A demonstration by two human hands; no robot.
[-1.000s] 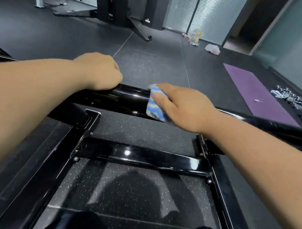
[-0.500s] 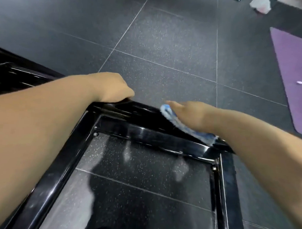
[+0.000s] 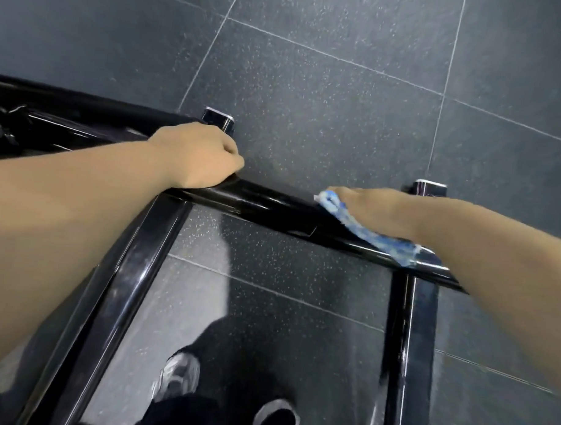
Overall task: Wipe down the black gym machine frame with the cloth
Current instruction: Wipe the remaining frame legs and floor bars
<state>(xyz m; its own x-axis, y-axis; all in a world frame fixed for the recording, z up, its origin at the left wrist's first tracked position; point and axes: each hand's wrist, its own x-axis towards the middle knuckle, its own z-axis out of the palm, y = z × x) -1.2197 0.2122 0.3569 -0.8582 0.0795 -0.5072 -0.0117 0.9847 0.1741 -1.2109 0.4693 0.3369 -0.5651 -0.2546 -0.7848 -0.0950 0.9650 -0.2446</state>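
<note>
On the frame, left hand grips it while flat right hand presses cloth.

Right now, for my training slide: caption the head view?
Right hand presses a blue cloth onto the black frame crossbar; left hand grips the same crossbar.

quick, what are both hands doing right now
left hand: grips the frame bar
right hand: open and flat, pressing the cloth onto that bar

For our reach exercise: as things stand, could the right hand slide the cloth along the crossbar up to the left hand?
Probably yes. The right hand presses the cloth on the crossbar, and the stretch up to the left hand shows nothing in the way.
</note>
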